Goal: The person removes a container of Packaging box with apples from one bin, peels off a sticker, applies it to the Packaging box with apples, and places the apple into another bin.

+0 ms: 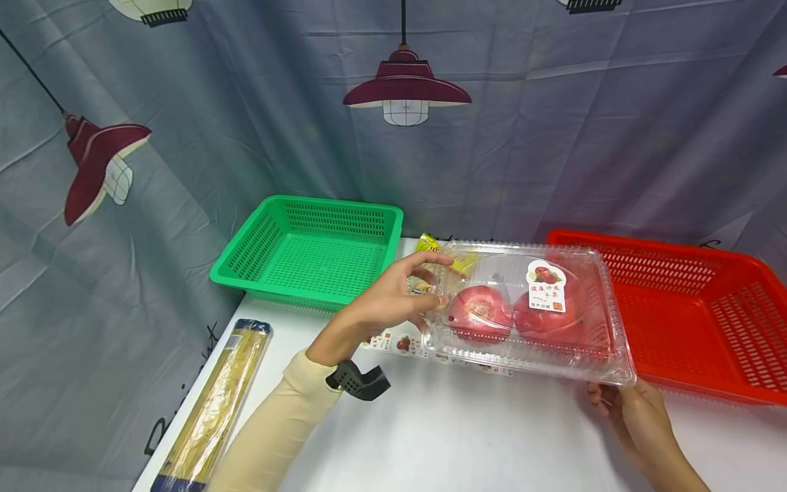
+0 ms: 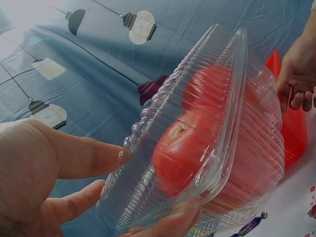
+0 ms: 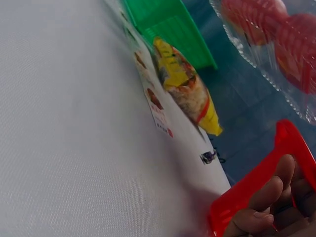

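Observation:
My left hand grips the left edge of a clear plastic clamshell box, thumb and fingers on either side of its rim. The box is lifted over the table and tilted, its lid facing the head view. Inside are round red fruits, and a white label with a red fruit picture is stuck on the lid. Below the box's lower right corner, my right hand has loosely curled fingers. In the right wrist view that hand holds nothing and shows apart from the box.
A green basket stands at the back left, a red basket at the right. Behind the box lie a yellow packet and a strip of labels. A long wrapped pack of yellow sticks lies along the left table edge.

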`<state>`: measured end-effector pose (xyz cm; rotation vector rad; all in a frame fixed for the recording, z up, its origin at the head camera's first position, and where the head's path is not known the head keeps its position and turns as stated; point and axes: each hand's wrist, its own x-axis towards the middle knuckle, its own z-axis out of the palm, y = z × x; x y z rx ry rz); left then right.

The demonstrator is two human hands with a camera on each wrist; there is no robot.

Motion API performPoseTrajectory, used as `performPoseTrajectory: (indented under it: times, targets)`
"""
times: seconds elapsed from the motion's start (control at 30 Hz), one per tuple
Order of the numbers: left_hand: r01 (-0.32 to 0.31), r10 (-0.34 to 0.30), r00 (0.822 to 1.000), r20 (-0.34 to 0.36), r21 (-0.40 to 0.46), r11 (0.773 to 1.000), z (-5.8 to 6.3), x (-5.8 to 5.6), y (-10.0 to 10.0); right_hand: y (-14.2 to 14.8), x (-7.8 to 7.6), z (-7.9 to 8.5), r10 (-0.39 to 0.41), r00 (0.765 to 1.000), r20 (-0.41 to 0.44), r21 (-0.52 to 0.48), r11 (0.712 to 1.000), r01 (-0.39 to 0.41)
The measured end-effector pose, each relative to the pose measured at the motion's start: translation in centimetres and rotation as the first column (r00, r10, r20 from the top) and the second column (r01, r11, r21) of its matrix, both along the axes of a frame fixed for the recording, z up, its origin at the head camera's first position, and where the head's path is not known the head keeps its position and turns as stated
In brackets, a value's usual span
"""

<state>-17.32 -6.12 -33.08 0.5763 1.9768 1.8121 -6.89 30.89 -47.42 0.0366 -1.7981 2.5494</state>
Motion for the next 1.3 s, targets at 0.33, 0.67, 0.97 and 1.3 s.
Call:
performPoseTrajectory:
  times: [0.33, 0.67, 0.97, 1.3]
  targets:
    - [-0.022, 0.022, 0.998, 0.051, 0.003, 1.000, 0.2, -1.5, 2.3, 0.0, -0.1, 0.2, -0.010, 1.000, 0.028, 0.063, 0.998, 0.008]
    - [0.004, -0.005, 0.995, 0.096, 0.008, 1.000, 0.3, -2.5, 5.1, 0.0, -0.1, -0.1, -0.002, 1.000, 0.001, 0.013, 1.000, 0.002]
    - [0.048, -0.049, 0.996, 0.076, 0.012, 0.999, 0.3, -3.1, 7.6, 0.0, 0.0, -0.2, -0.024, 0.999, 0.025, 0.032, 0.999, 0.023]
    - [0.044, -0.046, 0.994, 0.101, 0.015, 0.999, 0.4, -3.7, 10.6, -0.2, -0.1, 0.3, -0.030, 0.999, 0.044, 0.073, 0.997, 0.026]
